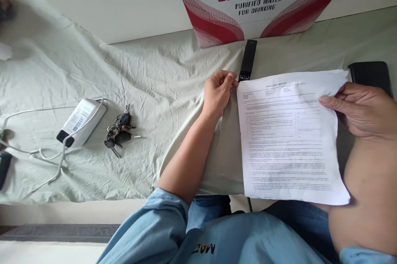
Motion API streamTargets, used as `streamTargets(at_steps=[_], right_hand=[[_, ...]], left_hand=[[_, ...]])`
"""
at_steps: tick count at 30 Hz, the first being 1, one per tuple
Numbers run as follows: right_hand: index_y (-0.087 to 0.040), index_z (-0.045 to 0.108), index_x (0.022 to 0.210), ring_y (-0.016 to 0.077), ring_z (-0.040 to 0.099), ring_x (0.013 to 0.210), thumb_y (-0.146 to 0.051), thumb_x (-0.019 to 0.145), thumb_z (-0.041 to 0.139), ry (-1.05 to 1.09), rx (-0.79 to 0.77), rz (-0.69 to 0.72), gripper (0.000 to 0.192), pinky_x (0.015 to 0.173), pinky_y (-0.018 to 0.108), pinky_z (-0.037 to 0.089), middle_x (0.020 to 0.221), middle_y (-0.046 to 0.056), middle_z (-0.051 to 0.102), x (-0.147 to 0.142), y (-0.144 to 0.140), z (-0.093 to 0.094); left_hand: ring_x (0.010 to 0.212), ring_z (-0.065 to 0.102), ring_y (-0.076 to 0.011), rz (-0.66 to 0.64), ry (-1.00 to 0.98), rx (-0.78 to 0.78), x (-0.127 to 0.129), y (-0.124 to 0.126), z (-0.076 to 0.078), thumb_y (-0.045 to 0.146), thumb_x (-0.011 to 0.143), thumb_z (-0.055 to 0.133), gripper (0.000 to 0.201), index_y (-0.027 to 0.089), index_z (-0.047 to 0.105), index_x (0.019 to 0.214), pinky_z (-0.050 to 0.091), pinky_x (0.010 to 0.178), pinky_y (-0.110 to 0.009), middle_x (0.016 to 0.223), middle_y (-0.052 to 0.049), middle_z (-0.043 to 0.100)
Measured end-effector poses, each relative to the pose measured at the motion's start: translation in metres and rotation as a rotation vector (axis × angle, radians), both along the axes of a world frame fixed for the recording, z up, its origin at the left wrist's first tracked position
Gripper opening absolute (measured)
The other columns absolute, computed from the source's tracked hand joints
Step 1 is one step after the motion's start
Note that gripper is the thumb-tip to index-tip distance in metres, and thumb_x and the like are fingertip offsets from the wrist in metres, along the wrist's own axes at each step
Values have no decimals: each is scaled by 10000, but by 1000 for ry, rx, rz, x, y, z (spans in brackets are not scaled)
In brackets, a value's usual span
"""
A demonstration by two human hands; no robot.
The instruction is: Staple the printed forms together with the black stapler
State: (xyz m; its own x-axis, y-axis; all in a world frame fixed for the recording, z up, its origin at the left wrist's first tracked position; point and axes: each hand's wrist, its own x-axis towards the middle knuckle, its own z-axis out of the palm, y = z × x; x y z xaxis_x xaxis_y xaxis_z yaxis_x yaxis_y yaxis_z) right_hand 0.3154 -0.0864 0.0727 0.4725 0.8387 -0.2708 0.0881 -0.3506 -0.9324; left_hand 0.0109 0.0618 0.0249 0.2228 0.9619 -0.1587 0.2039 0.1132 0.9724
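Note:
A printed sheet of paper (285,140) headed "OVERLEAF NOTES" faces me, its lower part reaching over the table's front edge. My right hand (362,109) grips the sheet's upper right side, with the thumb on top. At the upper left corner, the fingers of my left hand (218,92) are pinched together on the paper. Just beyond that corner lies a long black stapler (248,59), its near end close to my left fingertips. Whether there is more than one sheet, I cannot tell.
A carton of drinking water (254,20) stands at the back against the wall. Beside my right hand lies a flat black object (372,74). On the cloth-covered table (161,90), to the left, are a bunch of keys (120,129) and a white box-shaped device (82,121) with a cable.

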Motion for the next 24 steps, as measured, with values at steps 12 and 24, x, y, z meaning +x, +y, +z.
streamTargets(at_steps=[12, 24], right_hand=[[-283, 918, 867, 251, 808, 903, -534, 377, 1256, 9, 139, -109, 646, 1162, 558, 695, 919, 12, 885, 0, 4, -10], [-287, 903, 899, 268, 838, 1055, -449, 362, 1260, 39, 180, -209, 665, 1254, 563, 672, 1071, 14, 917, -2, 1, -19]], left_hand=[[616, 388, -79, -296, -161, -90, -14, -1, 12, 739, 1001, 935, 680, 221, 609, 703, 313, 569, -294, 708, 8, 543], [829, 762, -176, -236, -286, -100, -12, -5, 3, 735, 866, 1061, 580, 229, 785, 932, 656, 760, -325, 939, -47, 816]])
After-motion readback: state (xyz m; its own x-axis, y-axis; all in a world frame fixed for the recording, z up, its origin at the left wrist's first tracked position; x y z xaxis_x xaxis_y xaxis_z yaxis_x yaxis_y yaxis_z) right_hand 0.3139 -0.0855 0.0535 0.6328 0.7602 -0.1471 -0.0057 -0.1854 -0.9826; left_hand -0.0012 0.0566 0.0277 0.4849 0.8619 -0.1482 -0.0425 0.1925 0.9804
